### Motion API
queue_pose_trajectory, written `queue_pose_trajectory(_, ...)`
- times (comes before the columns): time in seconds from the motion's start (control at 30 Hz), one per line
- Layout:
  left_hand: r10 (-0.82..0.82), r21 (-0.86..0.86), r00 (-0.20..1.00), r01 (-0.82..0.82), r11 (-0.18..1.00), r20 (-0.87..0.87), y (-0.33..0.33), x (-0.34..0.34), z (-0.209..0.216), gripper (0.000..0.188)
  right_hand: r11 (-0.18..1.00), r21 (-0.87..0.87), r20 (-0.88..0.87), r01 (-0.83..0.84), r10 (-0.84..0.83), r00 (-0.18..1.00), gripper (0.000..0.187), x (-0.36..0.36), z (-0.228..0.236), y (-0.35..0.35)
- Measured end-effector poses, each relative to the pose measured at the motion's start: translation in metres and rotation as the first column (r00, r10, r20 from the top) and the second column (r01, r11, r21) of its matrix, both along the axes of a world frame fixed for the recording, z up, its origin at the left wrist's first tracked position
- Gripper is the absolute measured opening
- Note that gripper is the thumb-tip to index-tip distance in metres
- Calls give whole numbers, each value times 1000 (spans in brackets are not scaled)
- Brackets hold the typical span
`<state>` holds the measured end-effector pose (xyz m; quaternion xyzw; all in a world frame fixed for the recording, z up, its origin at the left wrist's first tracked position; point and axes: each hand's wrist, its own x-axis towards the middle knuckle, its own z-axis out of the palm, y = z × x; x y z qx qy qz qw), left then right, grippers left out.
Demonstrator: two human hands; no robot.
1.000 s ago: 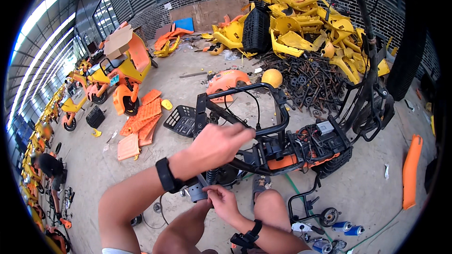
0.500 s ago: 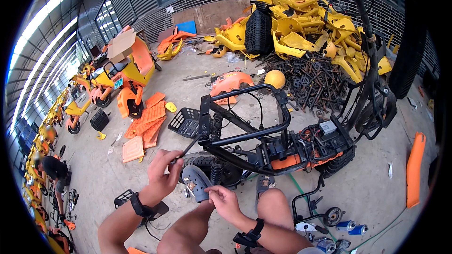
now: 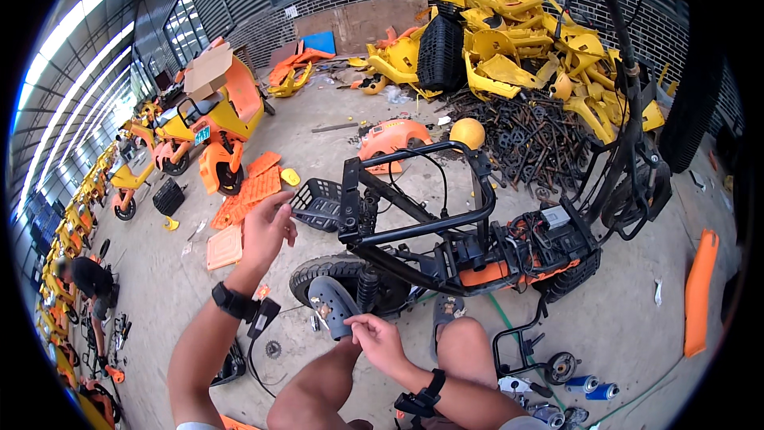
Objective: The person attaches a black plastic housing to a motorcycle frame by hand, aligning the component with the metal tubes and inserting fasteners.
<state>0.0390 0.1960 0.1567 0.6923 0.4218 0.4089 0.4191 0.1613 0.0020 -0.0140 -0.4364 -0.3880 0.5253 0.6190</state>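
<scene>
My left hand [image 3: 267, 231] is raised left of a stripped black scooter frame [image 3: 430, 227], fingers stretched apart and nothing visible in them. Beyond its fingertips lies a black plastic basket [image 3: 318, 205] on the floor. My right hand [image 3: 380, 344] hangs low by my grey clog [image 3: 330, 302], its thumb and fingers pinched together; whether anything is between them is too small to tell. Just past the clog are the rear wheel [image 3: 306, 272] and a coil shock absorber [image 3: 366, 291]. Wires and a silver box [image 3: 557, 216] sit in the frame's floor section.
Yellow body panels [image 3: 501, 48] are heaped at the back wall above dark metal parts [image 3: 533, 143]. Orange panels [image 3: 247, 195] lie left. A small-wheeled black stand [image 3: 517, 350] and blue spray cans [image 3: 593, 388] are at lower right. A co-worker [image 3: 89, 283] bends down at far left.
My left hand has moved up and left, away from the frame's rear end. The thin dark rod-like tool it held is gone from it, and its fingers have opened. My right hand stays put.
</scene>
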Motion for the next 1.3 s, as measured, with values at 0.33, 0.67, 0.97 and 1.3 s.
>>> queue_pose_trajectory(0.33,-151,-115,914,115,987,-377,60,88,33,30,999,-3,-43,33,-33,999,17,1,0,1)
queue_pose_trajectory(0.67,-347,244,704,594,767,-620,27,164,39,27,999,1,-103,49,-49,993,17,7,1,0)
queue_pose_trajectory(0.97,-117,569,595,798,198,-795,-74,116,26,50,998,23,-67,63,-62,996,17,6,-7,1)
queue_pose_trajectory(1.3,-148,823,894,447,351,-422,-94,29,8,32,998,28,-102,56,-53,993,17,5,1,1)
